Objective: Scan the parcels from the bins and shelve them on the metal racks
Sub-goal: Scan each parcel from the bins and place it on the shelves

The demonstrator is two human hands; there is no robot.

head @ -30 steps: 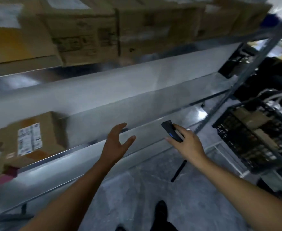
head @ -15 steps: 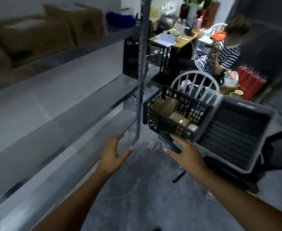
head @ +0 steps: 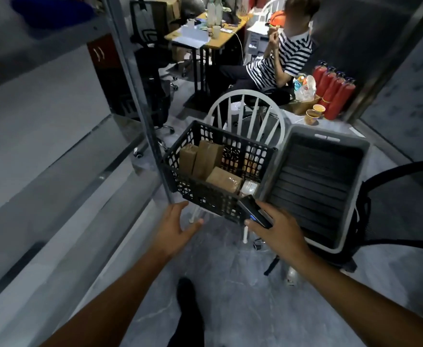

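A black lattice bin [head: 205,196] rests on a white chair and holds several brown cardboard parcels [head: 206,159] and a pale wrapped one [head: 249,187]. My right hand [head: 278,230] is shut on a dark hand scanner [head: 254,214] with a small blue light, just in front of the bin's near right corner. My left hand [head: 174,227] is open and empty, fingers spread, just below the bin's near left corner. The metal rack [head: 62,156] runs along the left, its upright post [head: 143,108] beside the bin.
An empty grey tub [head: 315,186] leans on a black mesh chair [head: 400,206] right of the bin. Behind, a person in a striped shirt [head: 280,61] sits at a desk [head: 205,33]. Red fire extinguishers [head: 333,93] stand at the back right. My shoe [head: 188,296] is on the grey floor.
My view swung right from the rack shelves to the bins. Both hands have come closer to the black bin, with the scanner still in my right hand.
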